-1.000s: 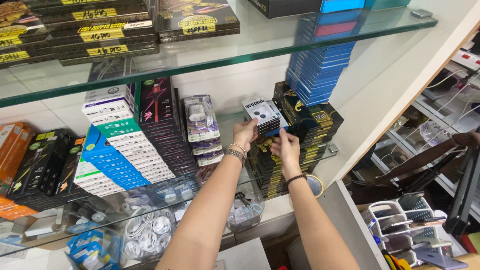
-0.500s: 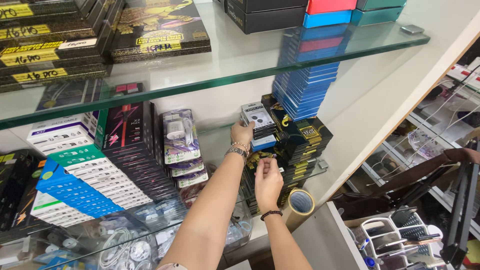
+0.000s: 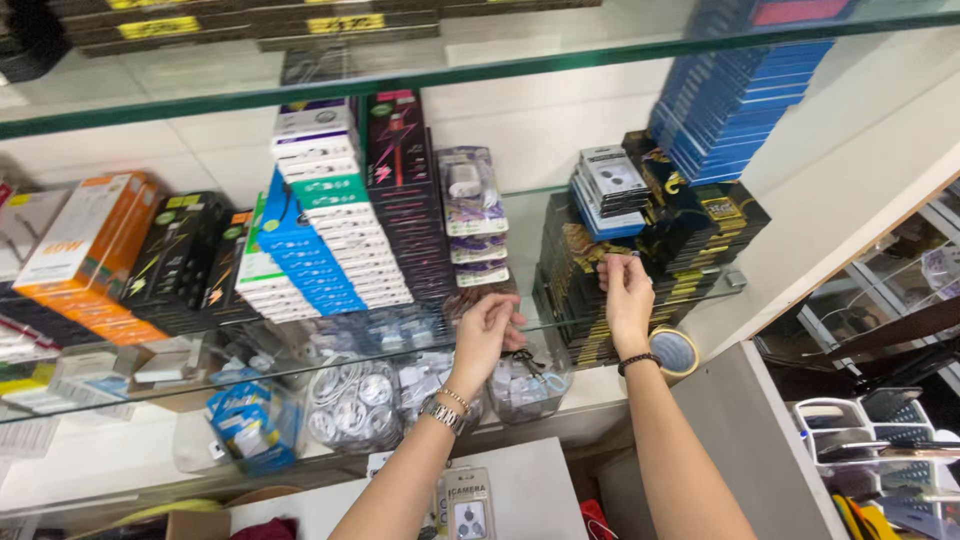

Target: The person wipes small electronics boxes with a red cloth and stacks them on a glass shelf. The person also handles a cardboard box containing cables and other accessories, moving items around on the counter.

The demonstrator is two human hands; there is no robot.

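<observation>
Here both forearms reach up from below toward the glass shelf (image 3: 150, 350). The left hand (image 3: 487, 330), a watch at its wrist, hovers at the shelf's front edge with fingers curled and nothing visibly in them. The right hand (image 3: 627, 295), palm away, rests its fingers against the stack of black and gold boxes (image 3: 600, 290), not clasping any. A roll of tape (image 3: 675, 352) sits just right of that wrist; white wall beyond leaves little room

Stack of flat black boxes with yellow print (image 3: 590, 290), piled high on the glass shelf, touched at its front by the right hand (image 3: 627, 295), just right of the left hand (image 3: 485, 335), box edges facing outward
</observation>
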